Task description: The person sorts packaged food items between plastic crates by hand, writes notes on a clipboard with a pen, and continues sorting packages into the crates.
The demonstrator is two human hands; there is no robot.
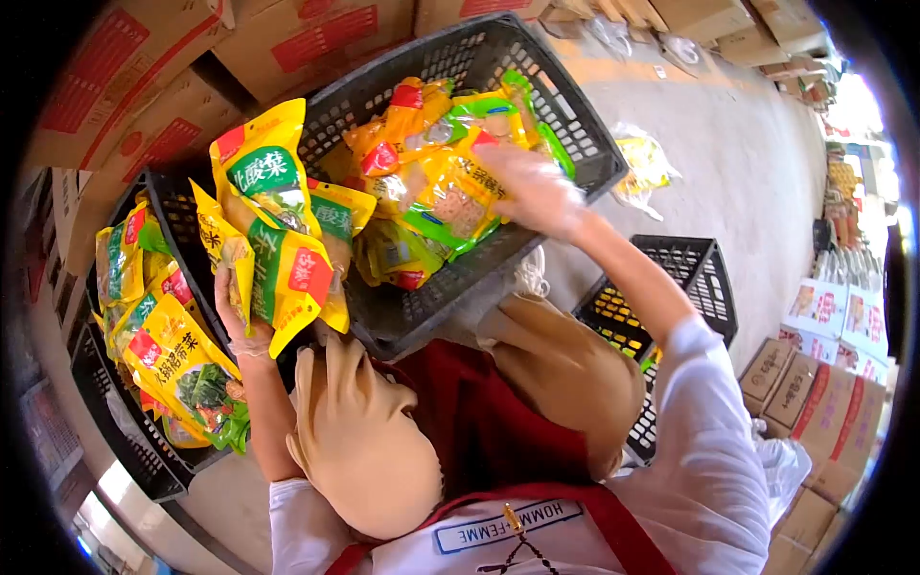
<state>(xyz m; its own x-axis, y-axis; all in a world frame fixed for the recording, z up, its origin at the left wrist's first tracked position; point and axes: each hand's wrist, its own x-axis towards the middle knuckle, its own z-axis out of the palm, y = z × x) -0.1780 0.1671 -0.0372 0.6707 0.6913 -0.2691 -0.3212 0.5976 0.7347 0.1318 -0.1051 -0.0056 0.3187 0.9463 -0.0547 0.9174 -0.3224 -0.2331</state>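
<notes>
My left hand (244, 326) is closed around the lower edge of a bunch of yellow and green food packets (278, 225) with red labels, held upright at the left end of a black plastic crate (431, 316). Inside that crate lies a heap of similar yellow, green and orange packets (455, 196), some with clear windows. My right hand (537, 192) is over the crate's right side, its fingers at the top packets. Motion blurs it, so I cannot make out whether it grips one.
Another black crate (158, 470) at the left holds more packets (182, 359). A smaller black crate (685, 254) stands on the floor at right. Cardboard boxes (316, 43) are stacked behind; more boxes (839, 412) line the right. A plastic bag (642, 163) lies beyond the crate.
</notes>
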